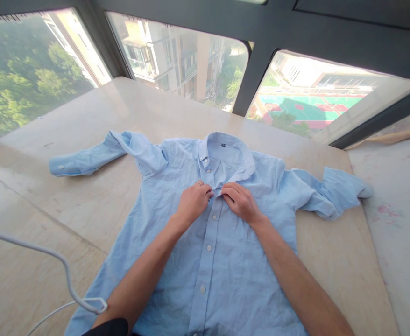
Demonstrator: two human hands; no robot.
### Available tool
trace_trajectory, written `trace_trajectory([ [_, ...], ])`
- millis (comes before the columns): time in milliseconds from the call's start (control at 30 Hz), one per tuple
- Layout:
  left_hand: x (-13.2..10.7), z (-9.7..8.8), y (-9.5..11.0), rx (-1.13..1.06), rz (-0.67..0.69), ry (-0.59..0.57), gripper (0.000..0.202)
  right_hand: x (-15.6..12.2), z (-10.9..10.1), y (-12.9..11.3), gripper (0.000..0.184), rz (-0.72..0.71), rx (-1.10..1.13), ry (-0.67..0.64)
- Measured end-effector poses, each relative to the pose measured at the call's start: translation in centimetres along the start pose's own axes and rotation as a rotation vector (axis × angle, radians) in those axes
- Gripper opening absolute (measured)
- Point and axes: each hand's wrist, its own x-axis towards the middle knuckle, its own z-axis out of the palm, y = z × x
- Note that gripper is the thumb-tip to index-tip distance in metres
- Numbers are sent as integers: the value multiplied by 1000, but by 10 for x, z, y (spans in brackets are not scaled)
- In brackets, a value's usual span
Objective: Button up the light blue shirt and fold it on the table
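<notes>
Light blue shirt (247, 280) lies front up on pale ledge (338, 261), collar (247, 169) toward window (194, 65). Your left hand (194, 199) and right hand (242, 200) each pinch shirt front just below collar; exactly what sits between your fingertips hard to make out. Judged by look: cotton-like cloth, light, soft, little slip, creases readily. Take hold of placket (205, 268) close beside buttons (209, 248), small and probably smooth; grip those by rims.

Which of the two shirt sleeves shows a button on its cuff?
The sleeve at picture left: its cuff button shows, while the other sleeve shows none.
</notes>
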Motion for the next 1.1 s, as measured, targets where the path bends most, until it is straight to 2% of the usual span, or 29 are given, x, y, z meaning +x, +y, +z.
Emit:
trace_trajectory([
  [200,2,3,-1,-10,13,-26,18,2,1,-2,21,-33,-59,-77],
  [433,1,3,4,-10,-32,-1,15,9,1,-6,23,-95,-197,-184],
  [567,1,-1,2,-125,-27,-4,13,8,2,-3,27,-154,-176,-160],
  [733,6,-8,-3,-296,-37,-69,14,4,3,1,28,-140,-116,-92],
  [900,12,-6,-9,-553,-51,-106,13,5,1,-1,23,-168,-80,-66],
  [1000,13,-3,-9,-695,-41,-77,14,6,-2,-3,24,-215,-69,-34],
  [1100,11,-1,-6,-707,-19,-45,15,5,-2,-3,27,-224,-58,-33],
])
